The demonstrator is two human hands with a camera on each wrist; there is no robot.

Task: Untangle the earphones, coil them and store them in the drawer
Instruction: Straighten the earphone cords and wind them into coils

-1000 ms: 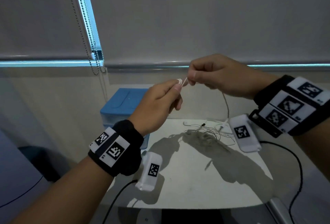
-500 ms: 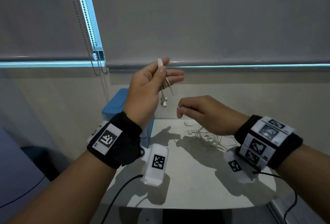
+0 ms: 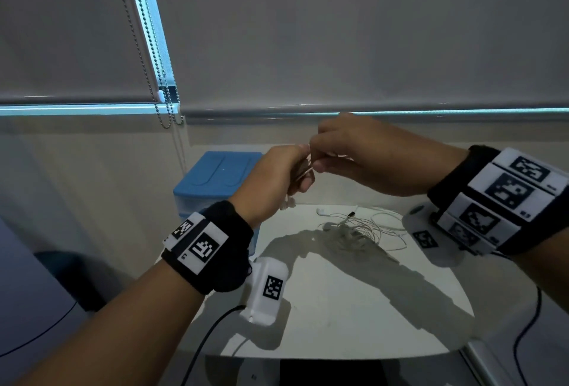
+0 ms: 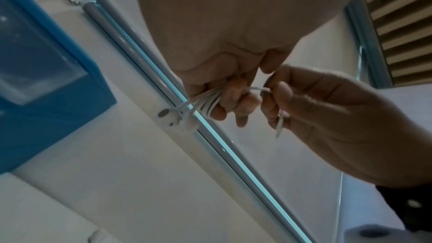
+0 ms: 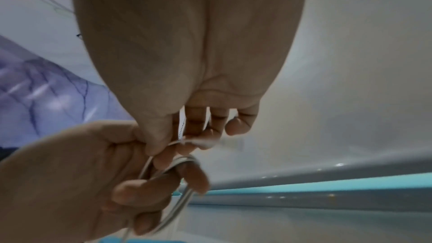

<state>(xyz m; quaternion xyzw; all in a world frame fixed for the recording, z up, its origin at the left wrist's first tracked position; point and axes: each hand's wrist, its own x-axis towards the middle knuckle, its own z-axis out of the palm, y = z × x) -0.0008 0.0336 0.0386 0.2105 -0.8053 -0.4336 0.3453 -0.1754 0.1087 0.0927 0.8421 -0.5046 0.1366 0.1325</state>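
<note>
My left hand point(image 3: 295, 170) is raised above the table and holds a coil of white earphone cable point(image 4: 208, 103) wound round its curled fingers. Two earbuds point(image 4: 175, 119) dangle below that hand. My right hand point(image 3: 320, 157) meets it from the right and pinches the free end of the cable point(image 4: 279, 123) between thumb and fingers. In the right wrist view the cable loops point(image 5: 184, 188) wrap the left hand's fingers point(image 5: 194, 178). The blue drawer unit point(image 3: 215, 176) stands at the table's far left, its drawers shut as far as I can see.
A tangled heap of more white earphones point(image 3: 354, 231) lies at the far side of the white table point(image 3: 354, 308). Bead chains of the window blind point(image 3: 160, 90) hang behind the drawer unit. Black cables run from both wristbands off the table's near edge.
My left hand has come down from its raised pose with the coil. My right hand has risen from near the table and now pinches the cable's end beside the left hand.
</note>
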